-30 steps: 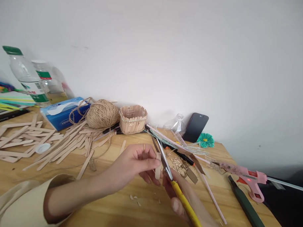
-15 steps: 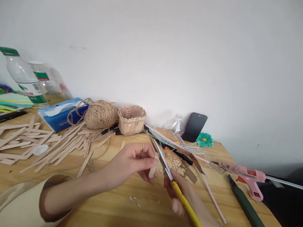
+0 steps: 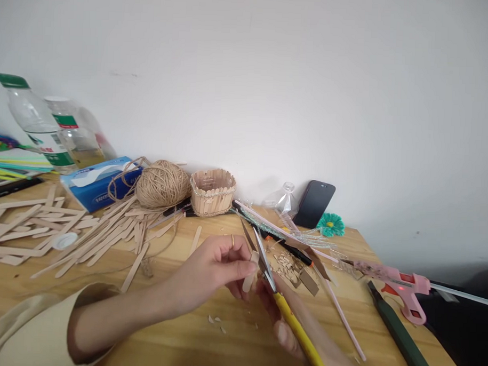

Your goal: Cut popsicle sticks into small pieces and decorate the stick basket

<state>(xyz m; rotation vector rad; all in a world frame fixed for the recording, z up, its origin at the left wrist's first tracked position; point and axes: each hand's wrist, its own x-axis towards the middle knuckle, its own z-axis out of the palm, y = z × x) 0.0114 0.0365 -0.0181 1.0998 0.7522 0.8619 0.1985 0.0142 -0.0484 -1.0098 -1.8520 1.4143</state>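
Between the thumb and fingers of my left hand (image 3: 229, 265) is a short piece of wooden craft stick (image 3: 247, 283), held upright with a rounded lower end. My right hand (image 3: 281, 320) is wrapped round the yellow handle of a pair of scissors (image 3: 271, 272). The blades are spread a little and point up and away, just right of the stick piece; whether they touch it I cannot tell. Behind my hands stands a small basket made of craft sticks (image 3: 212, 198). Wood clippings (image 3: 285, 267) are heaped beyond the scissors.
Loose craft sticks (image 3: 118, 232), a twine ball (image 3: 163, 184) and a blue tissue box (image 3: 102, 186) lie left. A phone (image 3: 315, 204) leans on the wall. At right are a pink glue gun (image 3: 404, 290), its light red, and a dark green tool (image 3: 399, 327). Bottles (image 3: 41, 125) stand far left.
My left hand with the stick piece has shifted slightly right and down. The scissors have moved slightly, and their blades look a little wider apart.
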